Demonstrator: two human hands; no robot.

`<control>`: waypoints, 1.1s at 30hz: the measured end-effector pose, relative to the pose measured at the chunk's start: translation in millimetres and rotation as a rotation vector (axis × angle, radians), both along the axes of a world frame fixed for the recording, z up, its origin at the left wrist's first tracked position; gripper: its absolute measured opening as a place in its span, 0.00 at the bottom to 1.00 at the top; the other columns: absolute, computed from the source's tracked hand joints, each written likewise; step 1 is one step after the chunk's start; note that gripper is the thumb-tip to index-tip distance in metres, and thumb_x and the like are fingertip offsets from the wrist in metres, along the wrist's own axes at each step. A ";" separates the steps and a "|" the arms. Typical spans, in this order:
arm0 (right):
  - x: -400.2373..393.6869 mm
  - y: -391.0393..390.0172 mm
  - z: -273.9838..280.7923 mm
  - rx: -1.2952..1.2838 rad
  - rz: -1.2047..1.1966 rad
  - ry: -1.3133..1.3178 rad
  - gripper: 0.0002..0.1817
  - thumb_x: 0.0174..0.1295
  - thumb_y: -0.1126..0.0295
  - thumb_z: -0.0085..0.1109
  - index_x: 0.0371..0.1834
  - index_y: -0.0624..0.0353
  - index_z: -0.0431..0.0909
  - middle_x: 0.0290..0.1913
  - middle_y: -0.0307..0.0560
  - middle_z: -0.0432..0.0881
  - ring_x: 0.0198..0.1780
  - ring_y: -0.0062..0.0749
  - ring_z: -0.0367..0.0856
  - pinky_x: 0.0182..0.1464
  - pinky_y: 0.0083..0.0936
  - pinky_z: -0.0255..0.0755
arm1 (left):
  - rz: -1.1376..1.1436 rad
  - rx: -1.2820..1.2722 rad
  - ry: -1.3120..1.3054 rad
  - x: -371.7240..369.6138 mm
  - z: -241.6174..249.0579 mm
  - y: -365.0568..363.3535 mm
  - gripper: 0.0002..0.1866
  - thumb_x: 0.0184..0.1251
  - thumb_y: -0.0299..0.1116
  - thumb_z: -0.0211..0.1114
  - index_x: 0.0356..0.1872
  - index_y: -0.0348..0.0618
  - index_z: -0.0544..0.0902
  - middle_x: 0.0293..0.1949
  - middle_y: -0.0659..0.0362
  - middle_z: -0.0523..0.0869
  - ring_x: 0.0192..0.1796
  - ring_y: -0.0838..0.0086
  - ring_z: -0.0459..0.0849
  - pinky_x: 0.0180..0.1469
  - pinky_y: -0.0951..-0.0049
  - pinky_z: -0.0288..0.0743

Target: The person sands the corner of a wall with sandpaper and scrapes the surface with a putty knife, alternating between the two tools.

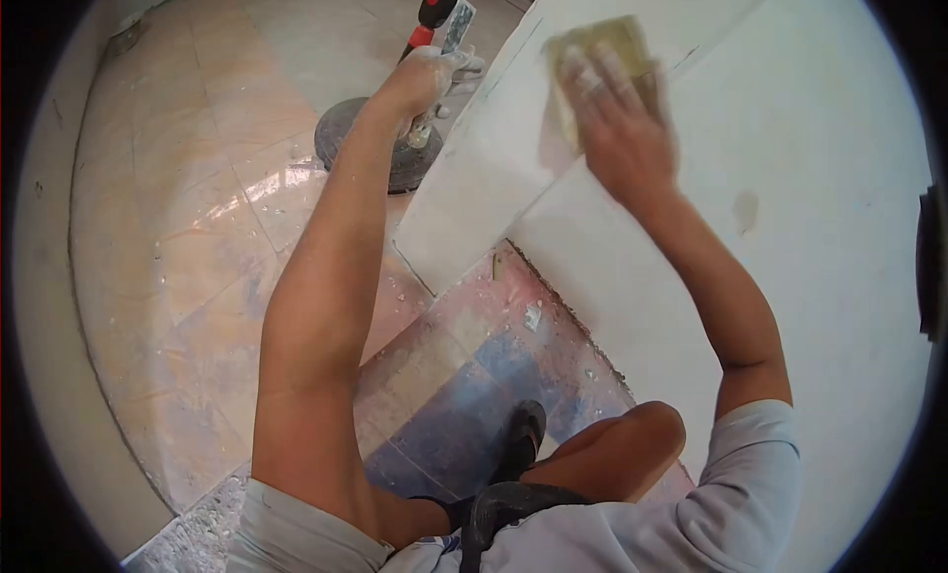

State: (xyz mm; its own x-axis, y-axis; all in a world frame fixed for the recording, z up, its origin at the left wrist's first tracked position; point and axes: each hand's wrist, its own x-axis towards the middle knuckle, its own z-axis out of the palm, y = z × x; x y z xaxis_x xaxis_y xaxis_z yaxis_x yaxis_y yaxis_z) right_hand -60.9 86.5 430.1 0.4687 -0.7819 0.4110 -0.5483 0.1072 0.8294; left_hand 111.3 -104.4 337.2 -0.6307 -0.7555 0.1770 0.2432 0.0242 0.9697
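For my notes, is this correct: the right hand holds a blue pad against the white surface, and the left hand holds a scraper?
Not blue: the head view shows a yellowish pad. The right hand holds it against the white surface, and the left hand holds a scraper.

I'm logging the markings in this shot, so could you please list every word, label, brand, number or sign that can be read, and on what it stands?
No text can be read here.
Red-and-black tool: any marking is too small and blurred to read.
Scraper in the left hand: no lettering discernible.
Yellowish pad under the right hand: no lettering discernible.
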 end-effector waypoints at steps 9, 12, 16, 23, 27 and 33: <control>-12.8 3.2 -27.3 0.120 -0.005 -0.041 0.30 0.64 0.69 0.55 0.73 0.44 0.76 0.77 0.33 0.72 0.82 0.32 0.59 0.82 0.68 0.38 | 0.012 -0.077 -0.093 -18.3 -7.8 -11.2 0.26 0.80 0.52 0.57 0.59 0.39 0.84 0.58 0.60 0.88 0.59 0.75 0.85 0.47 0.69 0.76; -10.0 13.3 -51.4 0.369 -0.039 0.086 0.30 0.65 0.66 0.55 0.73 0.46 0.75 0.75 0.38 0.74 0.82 0.34 0.60 0.83 0.67 0.36 | -0.033 -0.026 -0.043 -9.3 1.7 2.9 0.25 0.80 0.52 0.58 0.60 0.39 0.83 0.58 0.60 0.89 0.59 0.75 0.84 0.42 0.70 0.77; 82.2 25.9 45.3 0.228 -0.343 -0.435 0.26 0.63 0.66 0.57 0.67 0.49 0.81 0.72 0.41 0.78 0.80 0.36 0.62 0.83 0.67 0.36 | 0.008 -0.056 -0.045 -9.4 -0.2 3.9 0.21 0.79 0.48 0.58 0.54 0.40 0.84 0.46 0.61 0.87 0.43 0.76 0.80 0.36 0.69 0.74; 2.8 -17.5 13.7 0.058 -0.012 0.002 0.27 0.66 0.62 0.57 0.71 0.36 0.77 0.73 0.30 0.76 0.82 0.32 0.60 0.82 0.71 0.32 | -0.063 -0.055 -0.039 -23.1 -16.5 -20.6 0.26 0.81 0.49 0.57 0.66 0.40 0.80 0.62 0.61 0.87 0.60 0.78 0.84 0.36 0.75 0.76; -13.7 -8.2 -50.7 0.220 0.065 0.136 0.27 0.65 0.62 0.58 0.70 0.46 0.78 0.72 0.33 0.77 0.81 0.32 0.61 0.83 0.66 0.41 | -0.070 -0.089 -0.116 -8.1 -3.8 -6.9 0.26 0.81 0.49 0.57 0.67 0.40 0.79 0.63 0.57 0.86 0.63 0.75 0.83 0.43 0.76 0.77; -4.4 -19.0 -4.8 0.021 0.096 -0.089 0.24 0.65 0.61 0.58 0.66 0.41 0.82 0.67 0.33 0.82 0.81 0.34 0.62 0.81 0.70 0.36 | -0.057 -0.066 -0.118 -3.4 -3.4 -0.2 0.25 0.81 0.50 0.55 0.68 0.45 0.80 0.62 0.62 0.87 0.64 0.78 0.82 0.38 0.77 0.74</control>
